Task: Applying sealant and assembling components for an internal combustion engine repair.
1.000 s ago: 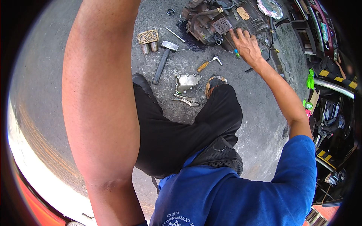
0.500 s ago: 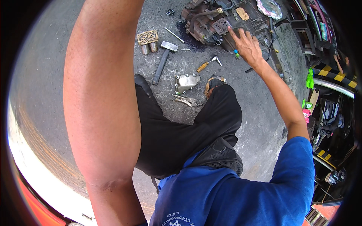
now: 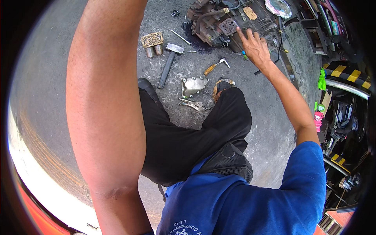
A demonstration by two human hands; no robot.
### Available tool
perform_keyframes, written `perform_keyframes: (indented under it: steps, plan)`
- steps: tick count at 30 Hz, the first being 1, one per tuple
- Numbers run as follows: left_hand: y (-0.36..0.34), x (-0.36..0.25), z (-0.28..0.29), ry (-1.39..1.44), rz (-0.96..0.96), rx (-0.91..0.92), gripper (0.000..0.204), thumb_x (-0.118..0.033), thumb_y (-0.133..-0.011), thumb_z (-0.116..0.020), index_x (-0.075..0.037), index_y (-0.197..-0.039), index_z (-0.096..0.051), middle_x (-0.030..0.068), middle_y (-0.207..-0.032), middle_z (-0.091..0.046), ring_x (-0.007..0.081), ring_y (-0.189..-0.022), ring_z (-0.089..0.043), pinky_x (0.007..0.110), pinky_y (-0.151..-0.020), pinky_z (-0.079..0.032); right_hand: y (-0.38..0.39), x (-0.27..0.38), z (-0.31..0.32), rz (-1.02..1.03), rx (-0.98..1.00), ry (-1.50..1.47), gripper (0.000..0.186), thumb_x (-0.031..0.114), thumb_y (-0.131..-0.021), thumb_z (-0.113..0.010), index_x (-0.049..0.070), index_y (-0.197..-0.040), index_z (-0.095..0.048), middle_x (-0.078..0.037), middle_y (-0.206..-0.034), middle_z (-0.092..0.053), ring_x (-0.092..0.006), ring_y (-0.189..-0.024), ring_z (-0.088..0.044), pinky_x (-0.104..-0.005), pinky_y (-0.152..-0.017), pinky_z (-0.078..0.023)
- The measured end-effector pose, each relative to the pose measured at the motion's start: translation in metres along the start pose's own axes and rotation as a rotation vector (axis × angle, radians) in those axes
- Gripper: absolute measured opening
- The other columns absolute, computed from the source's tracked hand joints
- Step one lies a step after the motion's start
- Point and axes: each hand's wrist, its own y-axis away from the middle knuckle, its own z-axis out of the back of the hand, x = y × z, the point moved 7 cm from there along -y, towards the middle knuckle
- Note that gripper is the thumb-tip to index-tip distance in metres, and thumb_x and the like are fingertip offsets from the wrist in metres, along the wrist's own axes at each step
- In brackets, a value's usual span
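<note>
My right hand (image 3: 256, 49) reaches over a dark, greasy engine-like assembly (image 3: 207, 31) on the ground at the top. Its fingers are spread and it holds nothing. The index fingertip is at the right edge of a grey channelled face (image 3: 228, 26) on the assembly; I cannot tell whether it touches. My left arm (image 3: 105, 90) rises large along the left side and leaves at the upper edge, so that hand is out of sight. A brass-coloured valve block with two cylinders (image 3: 152, 40) stands on the ground left of the assembly.
Between my feet and the assembly lie a hammer (image 3: 168, 66), an orange-handled ratchet (image 3: 213, 68), a metal cover (image 3: 193, 86), locking pliers (image 3: 193, 104) and a thin rod (image 3: 180, 37). Foil (image 3: 279, 8) sits on the assembly's far right. Shelving with a striped edge (image 3: 348, 74) stands at right.
The view has shifted very slightly. My right hand keeps nearly the same place and spread-finger shape over the assembly.
</note>
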Motion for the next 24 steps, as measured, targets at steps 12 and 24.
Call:
perform_keyframes:
  steps: [12, 24]
  plan:
    - [0.001, -0.001, 0.001, -0.021, -0.021, -0.017, 0.044, -0.026, -0.092, -0.055, 0.014, -0.093, -0.073, 0.0395, -0.097, -0.067, 0.0479, -0.095, -0.072, 0.049, -0.086, -0.056, 0.006, 0.009, -0.011, -0.071, 0.008, -0.051, 0.063, 0.017, -0.098, -0.058, 0.009, -0.159, -0.041, -0.016, -0.117, -0.059, -0.0327, -0.101, -0.065, -0.0478, -0.079, -0.059]
    - [0.001, 0.001, 0.001, -0.016, -0.008, -0.010, 0.044, -0.027, -0.092, -0.055, 0.013, -0.093, -0.073, 0.0398, -0.098, -0.067, 0.0484, -0.096, -0.071, 0.050, -0.086, -0.056, 0.007, 0.030, -0.025, -0.113, -0.053, -0.040, 0.067, 0.013, -0.095, -0.054, -0.002, -0.159, -0.039, -0.013, -0.106, -0.058, -0.0283, -0.091, -0.065, -0.0435, -0.074, -0.059]
